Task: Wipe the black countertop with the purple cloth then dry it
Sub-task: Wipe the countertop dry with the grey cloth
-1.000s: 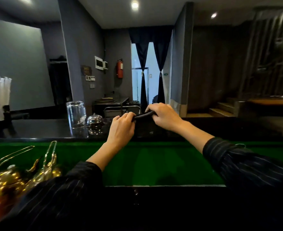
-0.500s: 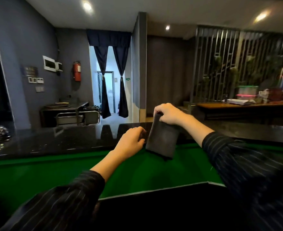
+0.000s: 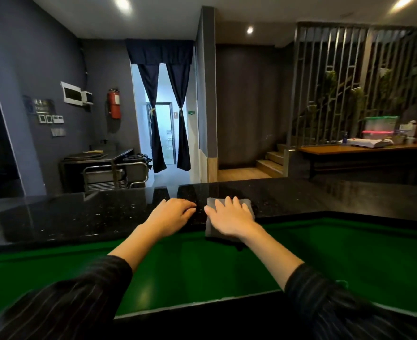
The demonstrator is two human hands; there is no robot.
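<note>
A person in dark pinstriped sleeves leans over a glossy black speckled stone countertop [image 3: 84, 217], both bare forearms stretched forward. The right hand [image 3: 229, 217] lies palm down with its fingers [image 3: 227, 202] spread wide and flat, pressing a folded cloth [image 3: 211, 229] onto the counter's near edge. The cloth looks greyish in this dim light, so its purple is hard to confirm. It shows past the fingertips on the far side, and its near end hangs over the edge below the heel of the hand. The left hand [image 3: 174, 213] rests just beside it, thumb side nearly meeting the right thumb, fingers loosely curled with their tips on the bare stone and gripping nothing. Under both wrists, nearer than the counter, runs a lower bright green smooth surface [image 3: 202, 273]. Well beyond the fingertips, across the room, a red fire extinguisher [image 3: 114, 103] hangs on a grey wall beside tied dark curtains [image 3: 168, 114].
</note>
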